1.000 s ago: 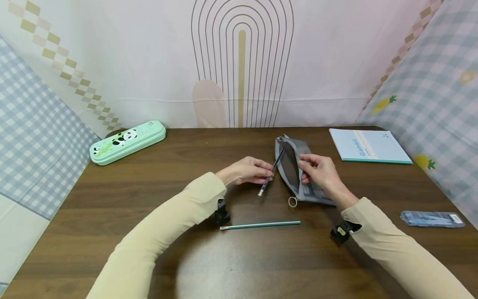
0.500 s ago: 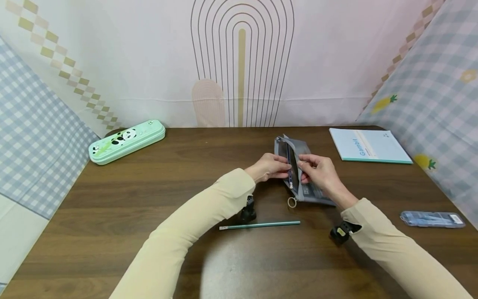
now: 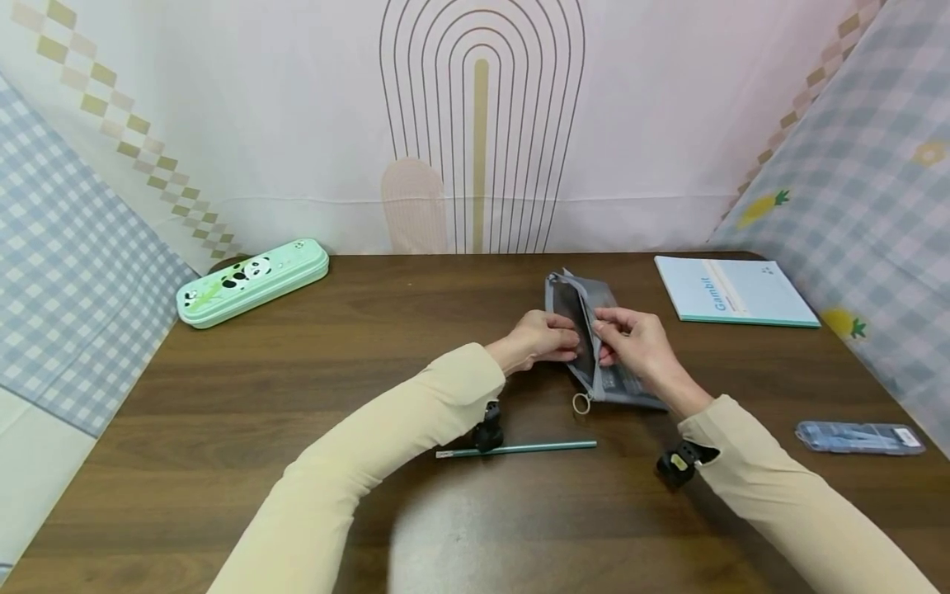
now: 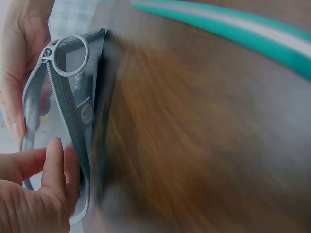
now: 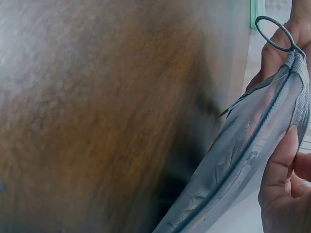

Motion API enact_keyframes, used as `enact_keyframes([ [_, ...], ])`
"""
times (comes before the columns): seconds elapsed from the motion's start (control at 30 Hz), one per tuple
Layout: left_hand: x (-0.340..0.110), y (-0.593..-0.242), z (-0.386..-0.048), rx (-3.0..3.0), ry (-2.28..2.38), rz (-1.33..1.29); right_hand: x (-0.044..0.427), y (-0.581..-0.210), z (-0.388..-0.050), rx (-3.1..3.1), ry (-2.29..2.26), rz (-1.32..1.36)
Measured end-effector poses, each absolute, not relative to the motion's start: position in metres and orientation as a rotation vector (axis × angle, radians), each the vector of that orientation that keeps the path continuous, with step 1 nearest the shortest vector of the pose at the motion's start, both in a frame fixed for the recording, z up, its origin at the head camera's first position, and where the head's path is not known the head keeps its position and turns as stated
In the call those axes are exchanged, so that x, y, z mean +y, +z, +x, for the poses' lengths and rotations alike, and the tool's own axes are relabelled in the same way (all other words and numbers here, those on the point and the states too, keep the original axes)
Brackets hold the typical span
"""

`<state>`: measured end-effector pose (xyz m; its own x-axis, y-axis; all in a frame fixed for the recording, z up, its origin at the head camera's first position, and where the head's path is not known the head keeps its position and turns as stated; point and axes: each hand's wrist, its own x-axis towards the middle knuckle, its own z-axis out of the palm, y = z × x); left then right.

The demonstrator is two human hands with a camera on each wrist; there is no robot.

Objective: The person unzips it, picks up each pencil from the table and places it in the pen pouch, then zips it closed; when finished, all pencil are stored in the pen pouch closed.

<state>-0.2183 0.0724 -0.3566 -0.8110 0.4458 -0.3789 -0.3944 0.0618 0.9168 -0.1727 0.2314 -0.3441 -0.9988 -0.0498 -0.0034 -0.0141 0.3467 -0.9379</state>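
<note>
Near the middle of the table lies a grey zip pencil pouch (image 3: 631,381), its mouth spread apart and a ring hanging from the zip pull. The right hand (image 3: 640,345) pinches the right-hand rim of that mouth between thumb and fingers. At the opening is the left hand (image 3: 540,340); in the left wrist view its fingertips (image 4: 54,160) sit at the mouth, loosely bent, with no pencil visible between them. Whatever is inside the pouch is mostly hidden by the fabric and fingers. A teal pencil (image 3: 549,447) lies on the table in front, partly covered by the left wrist camera.
A mint panda pencil case (image 3: 256,285) lies at the back left. At the back right is a pale blue notebook (image 3: 735,290). A clear blue plastic case (image 3: 859,437) rests near the right edge of the wooden table (image 3: 223,462).
The left hand has moved right to the pouch with a dark blue pencil, which went into the mouth and is now out of sight. The right hand has kept its hold.
</note>
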Motion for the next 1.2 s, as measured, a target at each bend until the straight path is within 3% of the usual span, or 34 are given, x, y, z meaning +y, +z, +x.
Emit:
enact_keyframes([
  [0.53,-0.011,-0.360,-0.171,1.734,1.272,0.569,0.232,-0.344,-0.172,2.574,-1.788,-0.069],
  [0.87,-0.022,-0.357,-0.152,2.025,0.974,0.858,0.232,-0.343,-0.171,2.566,-1.777,-0.057],
  [1.2,-0.022,-0.359,-0.148,2.140,0.863,0.945,0.232,-0.343,-0.172,2.573,-1.771,-0.053],
])
